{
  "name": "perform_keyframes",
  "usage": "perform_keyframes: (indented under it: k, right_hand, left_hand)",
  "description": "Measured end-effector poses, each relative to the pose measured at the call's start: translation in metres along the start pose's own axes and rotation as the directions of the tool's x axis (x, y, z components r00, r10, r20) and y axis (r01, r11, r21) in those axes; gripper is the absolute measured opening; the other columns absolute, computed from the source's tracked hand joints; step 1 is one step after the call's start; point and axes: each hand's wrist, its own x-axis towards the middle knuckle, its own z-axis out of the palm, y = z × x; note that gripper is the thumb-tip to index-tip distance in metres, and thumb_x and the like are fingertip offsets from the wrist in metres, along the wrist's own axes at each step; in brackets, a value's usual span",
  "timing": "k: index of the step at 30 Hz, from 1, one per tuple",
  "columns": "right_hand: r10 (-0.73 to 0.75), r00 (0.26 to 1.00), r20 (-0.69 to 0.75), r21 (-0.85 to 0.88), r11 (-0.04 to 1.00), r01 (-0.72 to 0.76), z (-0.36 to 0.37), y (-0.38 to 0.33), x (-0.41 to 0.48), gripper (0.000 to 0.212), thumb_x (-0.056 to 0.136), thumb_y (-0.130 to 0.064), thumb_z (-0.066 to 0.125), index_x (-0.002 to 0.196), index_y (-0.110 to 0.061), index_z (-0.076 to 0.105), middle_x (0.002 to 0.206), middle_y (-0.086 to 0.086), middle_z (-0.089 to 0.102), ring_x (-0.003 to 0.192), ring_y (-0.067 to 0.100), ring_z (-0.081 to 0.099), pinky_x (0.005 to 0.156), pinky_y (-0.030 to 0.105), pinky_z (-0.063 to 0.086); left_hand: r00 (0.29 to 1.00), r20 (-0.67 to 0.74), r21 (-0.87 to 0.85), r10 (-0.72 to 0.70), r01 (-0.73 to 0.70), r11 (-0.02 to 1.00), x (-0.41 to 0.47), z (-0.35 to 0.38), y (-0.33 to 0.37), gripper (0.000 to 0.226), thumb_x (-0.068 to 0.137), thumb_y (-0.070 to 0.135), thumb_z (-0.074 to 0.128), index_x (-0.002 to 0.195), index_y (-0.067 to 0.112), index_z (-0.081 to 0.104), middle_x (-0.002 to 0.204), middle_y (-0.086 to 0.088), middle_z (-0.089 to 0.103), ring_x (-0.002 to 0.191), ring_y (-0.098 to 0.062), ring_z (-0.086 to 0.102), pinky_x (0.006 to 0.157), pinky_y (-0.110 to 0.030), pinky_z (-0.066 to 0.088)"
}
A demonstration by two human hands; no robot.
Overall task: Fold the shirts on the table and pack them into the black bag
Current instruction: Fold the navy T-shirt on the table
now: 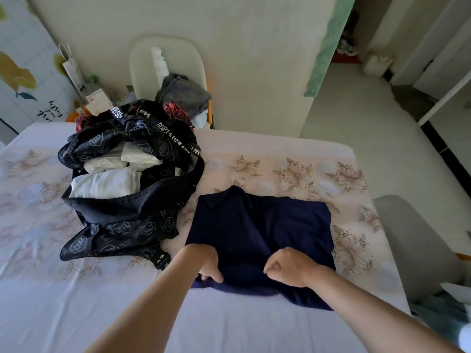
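Observation:
A navy collared shirt lies partly folded on the table, collar pointing away from me. My left hand pinches its near left edge, fingers curled into the cloth. My right hand is closed in a fist, gripping the fabric near the shirt's middle front. The black bag with white printed logos stands open to the left of the shirt. Folded white shirts lie inside it.
A flowered cloth covers the table. Behind the bag a white chair holds grey and red clothes. A grey chair stands at the table's right edge. Paper bags lean on the far left wall.

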Motion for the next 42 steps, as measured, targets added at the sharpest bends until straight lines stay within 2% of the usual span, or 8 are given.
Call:
perform_keyframes:
  k: [7, 13, 17, 21, 24, 28, 33, 42]
  right_hand:
    - [-0.011, 0.883, -0.469, -0.069, 0.997, -0.024, -0.049, -0.001, 0.052, 0.027, 0.099, -0.018, 0.048, 0.117, -0.026, 0.066, 0.115, -0.011, 0.058, 0.092, 0.016, 0.065, 0.075, 0.035, 0.053]
    - [0.047, 0.859, -0.510, -0.227, 0.956, -0.187, -0.074, -0.007, 0.104, 0.044, 0.100, -0.026, 0.051, 0.143, -0.026, 0.043, 0.117, 0.006, 0.050, 0.088, 0.022, 0.058, 0.062, 0.032, 0.044]
    - [0.142, 0.840, -0.523, -0.252, 0.916, -0.312, -0.080, -0.001, 0.131, 0.023, 0.100, -0.033, 0.054, 0.113, -0.016, 0.060, 0.092, 0.003, 0.066, 0.078, 0.025, 0.064, 0.059, 0.031, 0.048]
    - [0.242, 0.728, -0.641, -0.111, 0.909, -0.401, -0.089, 0.012, 0.141, 0.018, 0.101, -0.029, 0.053, 0.106, -0.012, 0.058, 0.077, 0.001, 0.062, 0.064, 0.024, 0.057, 0.051, 0.029, 0.040]
    - [0.273, 0.708, -0.651, 0.062, 0.949, -0.308, -0.085, 0.022, 0.136, 0.033, 0.098, -0.022, 0.057, 0.129, -0.012, 0.050, 0.101, 0.004, 0.065, 0.086, 0.024, 0.062, 0.064, 0.033, 0.048]
    - [0.160, 0.671, -0.724, -0.118, 0.930, -0.348, -0.057, 0.040, 0.110, 0.055, 0.088, -0.023, 0.067, 0.138, -0.014, 0.045, 0.129, 0.009, 0.053, 0.116, 0.030, 0.054, 0.092, 0.046, 0.048]
    - [0.597, 0.361, -0.716, 0.292, 0.727, -0.622, -0.049, 0.078, 0.073, 0.063, 0.093, -0.037, 0.059, 0.144, -0.007, 0.037, 0.142, 0.020, 0.041, 0.126, 0.039, 0.042, 0.098, 0.052, 0.040]
    - [0.792, 0.298, -0.533, 0.757, 0.604, -0.250, -0.085, 0.120, 0.050, 0.020, 0.088, -0.027, 0.071, 0.106, -0.017, 0.069, 0.098, -0.002, 0.071, 0.096, 0.023, 0.065, 0.086, 0.033, 0.049]
  left_hand:
    - [0.781, -0.621, -0.093, 0.074, -0.167, 0.981, 0.039, -0.043, 0.003, 0.025, 0.099, 0.024, 0.042, 0.107, 0.029, 0.065, 0.110, 0.006, 0.056, 0.091, -0.021, 0.061, 0.079, -0.036, 0.054]
    - [0.744, -0.642, -0.037, 0.187, -0.273, 0.961, 0.072, -0.063, -0.006, 0.029, 0.100, 0.020, 0.043, 0.112, 0.025, 0.068, 0.114, 0.005, 0.059, 0.100, -0.016, 0.059, 0.086, -0.034, 0.052]
    - [0.614, -0.766, -0.064, 0.190, -0.367, 0.928, 0.087, -0.066, -0.016, 0.032, 0.097, 0.022, 0.050, 0.126, 0.022, 0.064, 0.126, 0.006, 0.054, 0.117, -0.015, 0.052, 0.093, -0.035, 0.050]
    - [0.680, -0.720, 0.129, 0.138, -0.064, 0.990, 0.097, -0.078, -0.024, 0.056, 0.101, 0.040, 0.037, 0.154, 0.028, 0.025, 0.164, -0.005, 0.011, 0.150, -0.028, 0.006, 0.120, -0.048, 0.014]
    - [0.787, -0.617, 0.117, -0.013, 0.108, 0.987, 0.106, -0.087, -0.023, 0.061, 0.104, 0.048, 0.021, 0.157, 0.028, -0.003, 0.163, -0.006, -0.017, 0.150, -0.032, -0.014, 0.120, -0.057, 0.003]
    - [0.649, -0.760, 0.116, 0.037, 0.080, 0.990, 0.105, -0.086, 0.002, 0.059, 0.103, 0.040, 0.023, 0.156, 0.015, 0.016, 0.164, -0.011, -0.008, 0.151, -0.029, -0.011, 0.122, -0.050, -0.001]
    - [0.607, -0.748, 0.194, 0.270, -0.190, 0.963, 0.112, -0.073, 0.041, 0.060, 0.103, 0.035, 0.032, 0.157, 0.016, 0.014, 0.165, -0.003, 0.002, 0.152, -0.021, -0.003, 0.123, -0.039, 0.003]
    - [0.652, -0.741, 0.077, 0.163, -0.159, 0.984, 0.132, -0.056, 0.073, 0.076, 0.098, 0.058, 0.015, 0.155, 0.016, -0.014, 0.165, -0.005, -0.005, 0.152, -0.022, -0.006, 0.123, -0.043, -0.002]
